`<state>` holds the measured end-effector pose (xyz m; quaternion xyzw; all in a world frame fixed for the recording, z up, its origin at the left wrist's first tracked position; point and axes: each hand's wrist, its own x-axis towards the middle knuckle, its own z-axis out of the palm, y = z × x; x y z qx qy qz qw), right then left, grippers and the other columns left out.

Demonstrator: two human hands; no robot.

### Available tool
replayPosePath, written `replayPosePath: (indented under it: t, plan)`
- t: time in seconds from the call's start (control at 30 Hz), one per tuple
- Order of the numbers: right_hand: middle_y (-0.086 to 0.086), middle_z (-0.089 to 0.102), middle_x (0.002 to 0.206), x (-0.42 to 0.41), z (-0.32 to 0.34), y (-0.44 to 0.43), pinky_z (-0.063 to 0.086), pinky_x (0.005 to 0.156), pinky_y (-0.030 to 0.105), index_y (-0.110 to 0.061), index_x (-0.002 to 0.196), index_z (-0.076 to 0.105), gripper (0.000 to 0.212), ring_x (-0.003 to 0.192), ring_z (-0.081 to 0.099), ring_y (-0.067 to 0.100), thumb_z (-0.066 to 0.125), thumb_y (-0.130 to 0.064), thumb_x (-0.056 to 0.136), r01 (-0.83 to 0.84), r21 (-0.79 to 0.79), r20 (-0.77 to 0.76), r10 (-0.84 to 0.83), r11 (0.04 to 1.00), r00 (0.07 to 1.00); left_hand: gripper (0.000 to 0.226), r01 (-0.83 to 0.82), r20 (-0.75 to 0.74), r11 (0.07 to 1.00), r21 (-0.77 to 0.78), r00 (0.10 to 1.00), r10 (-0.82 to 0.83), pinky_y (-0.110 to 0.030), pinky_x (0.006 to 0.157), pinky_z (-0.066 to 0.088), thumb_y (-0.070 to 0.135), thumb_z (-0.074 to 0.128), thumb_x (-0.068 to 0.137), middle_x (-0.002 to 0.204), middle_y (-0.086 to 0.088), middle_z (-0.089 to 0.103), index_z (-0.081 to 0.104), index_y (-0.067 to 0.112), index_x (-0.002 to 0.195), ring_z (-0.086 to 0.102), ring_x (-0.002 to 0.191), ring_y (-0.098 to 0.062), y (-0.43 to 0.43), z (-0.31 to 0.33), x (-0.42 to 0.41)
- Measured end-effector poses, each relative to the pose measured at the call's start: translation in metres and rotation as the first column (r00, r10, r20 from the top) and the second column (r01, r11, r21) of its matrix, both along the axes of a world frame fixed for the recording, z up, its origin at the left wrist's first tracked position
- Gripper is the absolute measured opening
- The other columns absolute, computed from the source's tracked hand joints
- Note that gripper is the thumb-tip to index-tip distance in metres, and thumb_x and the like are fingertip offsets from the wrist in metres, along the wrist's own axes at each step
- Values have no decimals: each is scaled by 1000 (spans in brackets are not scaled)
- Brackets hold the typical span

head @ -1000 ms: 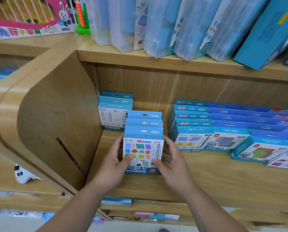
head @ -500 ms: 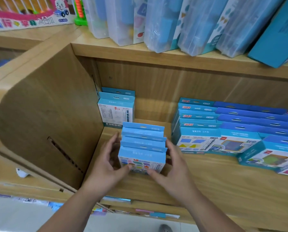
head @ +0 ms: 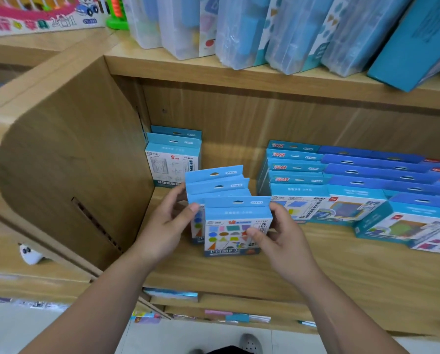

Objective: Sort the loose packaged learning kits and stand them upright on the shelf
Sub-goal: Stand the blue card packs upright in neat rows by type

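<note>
While right hand (head: 283, 242) pinches the front kit (head: 235, 222), left hand (head: 165, 226) grips kits behind (head: 215, 186), their faces mostly hidden

I see a wooden shelf unit (head: 239, 118) made of light brown boards. Its side wall (head: 68, 175) fills the left of the frame. It has a rounded top corner and a long dark slot (head: 96, 226) cut into it. The middle shelf (head: 392, 277) runs across the lower right, with a top board (head: 213, 75) above it. At the bottom I see a pale floor (head: 47, 328). The light is soft and even.
</note>
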<state>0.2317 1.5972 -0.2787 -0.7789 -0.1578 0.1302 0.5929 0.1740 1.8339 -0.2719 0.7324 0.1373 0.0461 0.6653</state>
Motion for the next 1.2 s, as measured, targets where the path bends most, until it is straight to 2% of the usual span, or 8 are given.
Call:
replayPosePath:
  t: [0.27, 0.43, 0.63, 0.77, 0.87, 0.93, 1.03, 1.2]
  plan:
    - [-2, 74, 113, -2, 5, -41, 58, 89, 39, -18, 112, 58, 38, 107, 70, 16, 74, 2, 84, 61, 51, -43, -59, 997, 997, 38, -92, 32, 994, -57, 995, 94, -11, 73, 52, 23, 62, 94, 122, 7, 64, 51, 21, 130, 63, 104, 5, -3, -2, 8]
    - [-6, 75, 108, -2, 10, -29, 59, 82, 28, -24, 118, 57, 57, 102, 71, 10, 83, 2, 74, 64, -21, -28, -64, 998, 998, 43, -17, 61, 991, -134, 998, 25, -17, 81, 55, 9, 72, 85, 118, 1, 69, 53, 13, 124, 65, 112, -11, -2, -3, 4]
    - [-18, 62, 128, -1, 16, -14, 59, 83, 27, -36, 139, 47, 89, 112, 65, 3, 87, 1, 69, -66, -28, -39, 65, 997, 997, 67, 139, 69, 990, -33, 988, -137, -23, 90, 54, 13, 88, 68, 123, 5, 70, 59, 18, 128, 65, 115, -10, 2, 0, -5]
    - [-20, 63, 128, -2, 12, -13, 54, 89, 22, -35, 146, 43, 97, 116, 63, 3, 88, 1, 68, -85, -1, -26, 85, 996, 996, 45, 145, 123, 987, -66, 983, -136, -21, 93, 51, 16, 72, 85, 125, 5, 69, 61, 14, 129, 63, 118, -8, 2, 1, -11]
    - [-17, 61, 130, 0, 12, -15, 55, 94, 32, -40, 141, 48, 93, 119, 62, 7, 90, -3, 67, -81, -23, -12, 81, 996, 997, 31, 93, 91, 995, -30, 992, -90, -28, 101, 48, 15, 56, 98, 124, 10, 69, 64, 19, 128, 61, 119, -6, 3, 2, -14]
    - [-17, 63, 122, 0, 13, -15, 58, 91, 35, -36, 127, 55, 80, 113, 64, 7, 91, -1, 65, -89, -35, -6, 89, 995, 996, 30, 75, 76, 995, 60, 994, -80, -23, 98, 50, 15, 53, 100, 120, 15, 70, 64, 22, 127, 62, 115, -1, 2, 4, -15]
    - [-13, 67, 102, 0, 16, -22, 55, 78, 21, -22, 117, 56, 71, 93, 66, 3, 90, 7, 62, -136, -40, -27, 135, 990, 991, 25, -3, 93, 994, 114, 996, -8, -25, 89, 54, 22, 50, 102, 113, 17, 71, 65, 27, 121, 64, 108, 0, -1, 5, -16]
    - [-2, 69, 111, 0, 18, -41, 57, 87, 30, -34, 111, 60, 71, 102, 69, 13, 91, 5, 61, -125, -26, -34, 124, 992, 992, 17, -169, 42, 985, 40, 985, 168, -21, 71, 58, 34, 46, 104, 101, 19, 73, 61, 40, 107, 69, 97, 0, 2, 5, -14]
